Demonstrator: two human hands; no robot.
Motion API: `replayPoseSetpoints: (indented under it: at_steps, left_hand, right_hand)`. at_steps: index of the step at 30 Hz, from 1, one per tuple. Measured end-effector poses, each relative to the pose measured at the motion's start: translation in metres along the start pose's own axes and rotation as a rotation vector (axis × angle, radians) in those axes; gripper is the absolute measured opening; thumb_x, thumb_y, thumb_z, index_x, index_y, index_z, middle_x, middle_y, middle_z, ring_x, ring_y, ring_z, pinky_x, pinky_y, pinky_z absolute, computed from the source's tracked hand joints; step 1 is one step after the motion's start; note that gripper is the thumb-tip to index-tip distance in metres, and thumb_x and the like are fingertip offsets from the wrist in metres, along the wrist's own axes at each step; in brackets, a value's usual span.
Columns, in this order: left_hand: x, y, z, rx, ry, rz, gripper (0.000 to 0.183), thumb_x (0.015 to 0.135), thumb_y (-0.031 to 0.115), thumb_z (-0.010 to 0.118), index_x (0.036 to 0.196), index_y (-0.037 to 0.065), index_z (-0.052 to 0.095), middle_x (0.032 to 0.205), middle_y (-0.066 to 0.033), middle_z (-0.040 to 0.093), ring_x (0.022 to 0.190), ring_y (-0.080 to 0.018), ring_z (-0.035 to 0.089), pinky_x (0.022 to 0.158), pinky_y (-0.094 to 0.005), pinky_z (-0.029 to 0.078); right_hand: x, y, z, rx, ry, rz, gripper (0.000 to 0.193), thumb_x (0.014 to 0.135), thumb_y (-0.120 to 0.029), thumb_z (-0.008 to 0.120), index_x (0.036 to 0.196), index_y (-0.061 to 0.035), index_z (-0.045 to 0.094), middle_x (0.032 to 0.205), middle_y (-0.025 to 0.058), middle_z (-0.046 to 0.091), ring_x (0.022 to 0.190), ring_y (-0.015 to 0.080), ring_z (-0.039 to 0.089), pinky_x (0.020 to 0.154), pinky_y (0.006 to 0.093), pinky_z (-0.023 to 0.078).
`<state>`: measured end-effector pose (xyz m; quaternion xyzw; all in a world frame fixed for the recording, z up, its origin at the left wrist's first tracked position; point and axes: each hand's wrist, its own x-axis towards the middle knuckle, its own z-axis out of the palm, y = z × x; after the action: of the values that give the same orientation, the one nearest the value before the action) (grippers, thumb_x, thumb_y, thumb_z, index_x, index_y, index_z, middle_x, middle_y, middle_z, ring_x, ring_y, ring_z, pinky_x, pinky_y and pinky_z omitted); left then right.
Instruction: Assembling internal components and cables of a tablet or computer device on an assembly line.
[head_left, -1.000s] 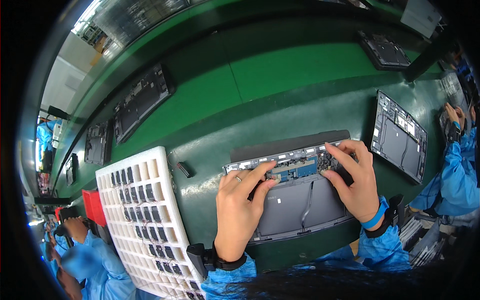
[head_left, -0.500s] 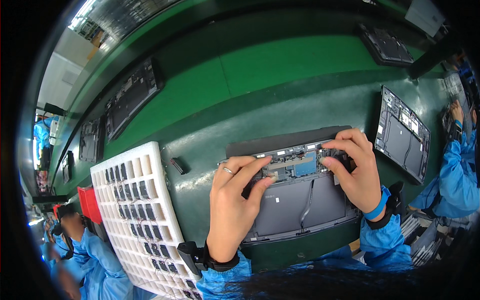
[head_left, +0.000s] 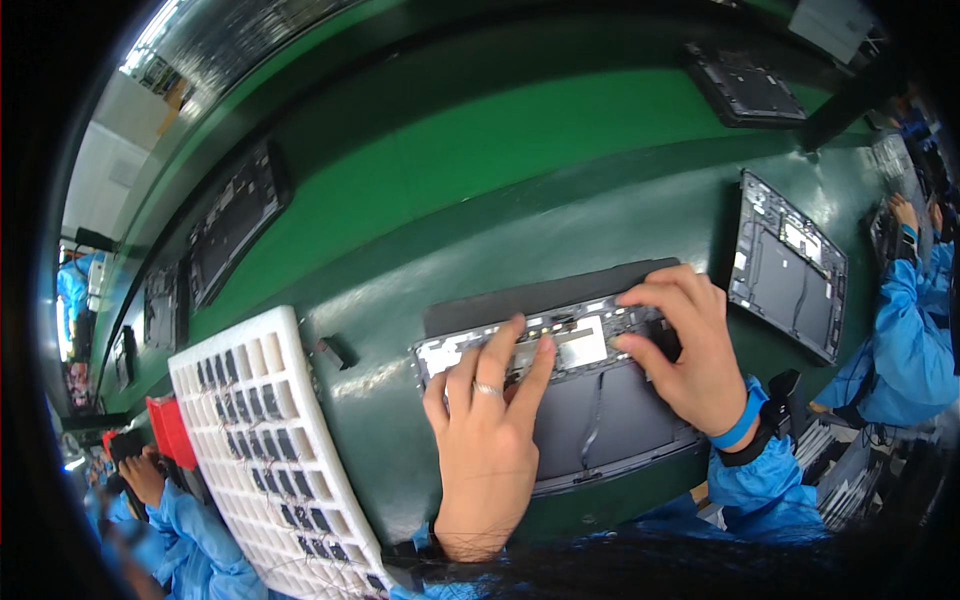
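Note:
In front of me lies an open laptop chassis [head_left: 640,425], dark grey, with its inner side up and a thin dark cable running down its middle. A circuit board [head_left: 583,345] with a bright, shiny patch spans its far part. My left hand [head_left: 485,430], wearing a ring, lies over the board's left portion, its fingers stretched out and index and middle fingertips on the board. My right hand [head_left: 690,360] holds the board's right portion between thumb and index finger, at its near and far edges. The palms and fingers hide parts of the board.
A white foam tray [head_left: 290,350] of small black wired parts stands at left, near a red bin [head_left: 170,432] and a small black block [head_left: 333,352]. Another laptop chassis [head_left: 785,290] lies right. Further ones [head_left: 240,225] rest on the green belt [head_left: 480,140]. Co-workers sit on both sides.
My left hand has gone from gripping the board between thumb and fingers to lying with fingers extended on it. My right hand keeps its grip. The whole view has shifted slightly.

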<state>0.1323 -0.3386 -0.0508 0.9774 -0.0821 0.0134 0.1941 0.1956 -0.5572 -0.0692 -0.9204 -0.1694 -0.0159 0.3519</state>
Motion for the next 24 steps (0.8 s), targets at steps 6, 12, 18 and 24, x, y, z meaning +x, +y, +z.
replayPoseSetpoints:
  at_steps: [6, 12, 18, 24]
  left_hand:
    - [-0.002, 0.032, 0.016, -0.024, -0.056, -0.062, 0.05, 0.091, 0.005, 0.063, 0.14, 0.005, 0.066, 0.154, -0.0098, 0.051, 0.129, -0.0335, 0.056, 0.103, -0.0466, 0.056]
    - [-0.001, 0.052, 0.022, 0.12, -0.105, -0.037, 0.055, 0.091, 0.007, 0.065, 0.146, 0.006, 0.062, 0.152, -0.0042, 0.049, 0.133, -0.0399, 0.053, 0.099, -0.0466, 0.062]
    - [-0.003, 0.05, 0.029, 0.096, -0.116, -0.117, 0.054, 0.093, 0.009, 0.067, 0.145, 0.02, 0.064, 0.153, -0.0013, 0.047, 0.135, -0.0383, 0.051, 0.099, -0.0458, 0.064]
    - [-0.008, 0.05, 0.044, 0.194, -0.116, -0.064, 0.045, 0.102, 0.015, 0.062, 0.146, 0.024, 0.065, 0.155, -0.006, 0.047, 0.138, -0.0427, 0.049, 0.107, -0.0598, 0.057]
  right_hand:
    - [-0.015, -0.002, 0.001, -0.246, -0.035, -0.141, 0.031, 0.086, -0.019, 0.083, 0.117, -0.0145, 0.08, 0.123, 0.0082, 0.061, 0.105, 0.0298, 0.059, 0.1, 0.0455, 0.042]
    - [-0.023, -0.006, -0.026, 0.008, -0.152, -0.034, 0.036, 0.082, -0.023, 0.088, 0.11, -0.0057, 0.073, 0.134, 0.0142, 0.059, 0.112, 0.0361, 0.058, 0.101, 0.048, 0.046]
    - [-0.016, 0.008, -0.022, -0.157, -0.119, -0.137, 0.028, 0.081, -0.014, 0.085, 0.099, -0.0061, 0.065, 0.133, 0.0133, 0.058, 0.121, 0.038, 0.057, 0.108, 0.0616, 0.042]
    - [-0.007, 0.02, -0.011, -0.07, -0.121, -0.049, 0.035, 0.078, -0.007, 0.088, 0.102, -0.0075, 0.062, 0.14, 0.0192, 0.054, 0.125, 0.0425, 0.053, 0.111, 0.0571, 0.041]
